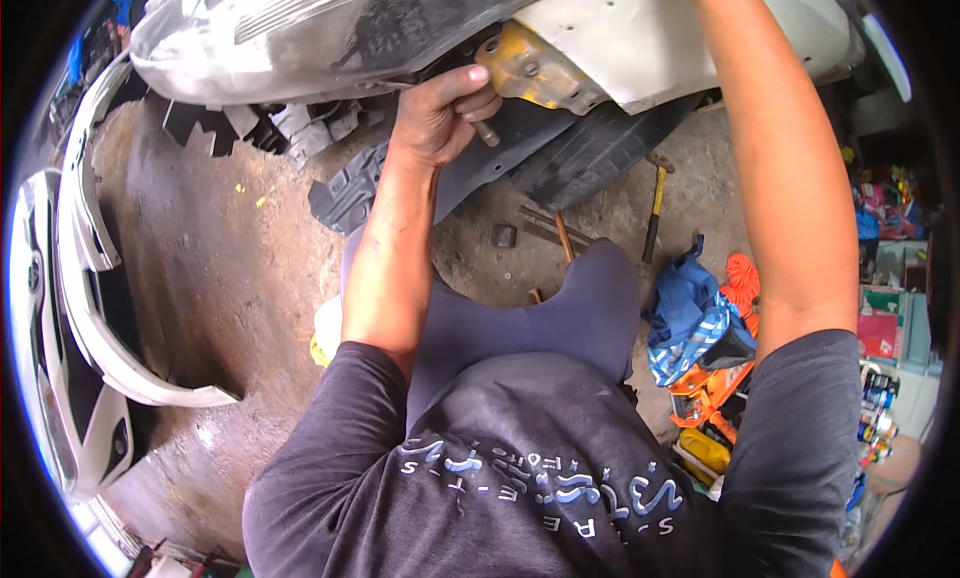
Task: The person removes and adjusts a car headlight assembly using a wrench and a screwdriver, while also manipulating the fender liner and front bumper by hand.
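Note:
My left hand [447,110] is closed, its thumb against the edge of a yellow-and-grey metal bracket [540,66] under the car body. The end of a short metal rod [487,133] sticks out below its curled fingers; the rest is hidden in the grip. My right forearm [770,148] reaches up past a white body panel [650,38], and the hand lies beyond the top edge of the picture. Left of the bracket is a headlight [310,28] with whitish smears. Black plastic liner [590,158] hangs beneath.
A hammer [655,213] with a yellow-and-black handle lies on the concrete floor, near a small dark metal block [505,235]. To the right are a blue bag [690,303], orange cord [741,283] and an orange tool [705,398]. White bumper pieces [90,308] stand at left.

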A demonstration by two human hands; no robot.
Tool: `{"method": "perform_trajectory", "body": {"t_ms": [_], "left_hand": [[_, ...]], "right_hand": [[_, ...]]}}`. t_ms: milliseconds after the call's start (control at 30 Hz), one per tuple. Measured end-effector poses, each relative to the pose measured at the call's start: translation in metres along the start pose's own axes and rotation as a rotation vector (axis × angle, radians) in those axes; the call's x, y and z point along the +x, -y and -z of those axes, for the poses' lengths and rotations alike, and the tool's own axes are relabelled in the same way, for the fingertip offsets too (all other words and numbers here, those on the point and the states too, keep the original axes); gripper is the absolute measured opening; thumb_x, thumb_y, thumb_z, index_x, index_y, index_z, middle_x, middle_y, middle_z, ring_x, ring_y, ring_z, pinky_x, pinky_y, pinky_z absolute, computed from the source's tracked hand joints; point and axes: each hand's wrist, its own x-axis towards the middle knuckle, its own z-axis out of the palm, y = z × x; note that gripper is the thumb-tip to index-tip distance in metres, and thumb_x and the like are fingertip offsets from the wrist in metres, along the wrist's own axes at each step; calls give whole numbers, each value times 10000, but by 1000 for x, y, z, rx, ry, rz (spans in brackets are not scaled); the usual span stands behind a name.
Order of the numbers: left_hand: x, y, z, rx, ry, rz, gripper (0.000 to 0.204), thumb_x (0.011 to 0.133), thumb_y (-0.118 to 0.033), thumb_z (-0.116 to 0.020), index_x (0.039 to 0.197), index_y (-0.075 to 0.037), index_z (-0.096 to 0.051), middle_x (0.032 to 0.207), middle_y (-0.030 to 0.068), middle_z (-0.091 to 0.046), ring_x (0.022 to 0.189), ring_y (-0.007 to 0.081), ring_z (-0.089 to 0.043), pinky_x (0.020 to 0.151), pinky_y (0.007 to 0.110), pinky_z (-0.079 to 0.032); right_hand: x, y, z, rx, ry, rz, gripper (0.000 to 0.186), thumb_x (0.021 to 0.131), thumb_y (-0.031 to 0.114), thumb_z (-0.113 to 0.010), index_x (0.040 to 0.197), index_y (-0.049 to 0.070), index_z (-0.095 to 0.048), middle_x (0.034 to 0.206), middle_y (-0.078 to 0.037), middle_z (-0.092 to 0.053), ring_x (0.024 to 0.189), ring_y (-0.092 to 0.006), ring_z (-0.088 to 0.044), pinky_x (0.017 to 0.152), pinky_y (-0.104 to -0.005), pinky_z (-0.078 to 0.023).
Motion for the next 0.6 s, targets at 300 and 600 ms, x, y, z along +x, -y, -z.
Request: {"method": "perform_trajectory", "body": {"t_ms": [300,600], "left_hand": [[-2,-1,-4,132,-103,-29,325,923,-81,-683,1224,-10,-583,760,-26,-488,579,62,-346,550,230,-318],[-2,-4,-13,156,-112,-71,421,924,-119,-729,1298,-26,-561,834,-28,-503,600,52,-354,541,221,-309]], "right_hand": [[1,3,3,19,29,-29,162,835,70,-475,800,-5,-614,832,-215,-650,821,-395,-652,762,-456,-513],[0,1,3,36,11,-23,162,860,78,-488,798,16,-625,855,-194,-665,855,-400,-650,777,-471,-518]]}}
